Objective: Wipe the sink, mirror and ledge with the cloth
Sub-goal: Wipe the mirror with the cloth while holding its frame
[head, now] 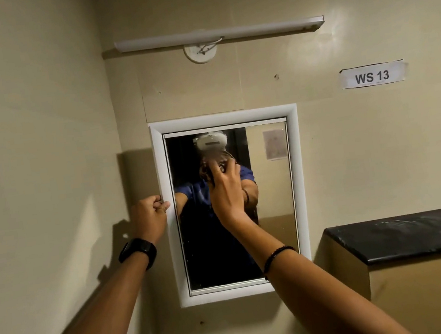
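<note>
Centrally in the frame, the mirror (274, 201) hangs on the beige wall in a white frame (223, 119), and the right hand (226, 191) is pressed against the upper middle of the glass with fingers bent; whether it grips a cloth cannot be told. The left hand (150, 216) is curled closed and pinches the left edge of the white frame at mid height. At the right of the frame, the black ledge (407, 234) sits beside the mirror's lower corner, below a paper label (372, 75) reading "WS 13", and a tube light (220, 34) is mounted above the mirror.
</note>
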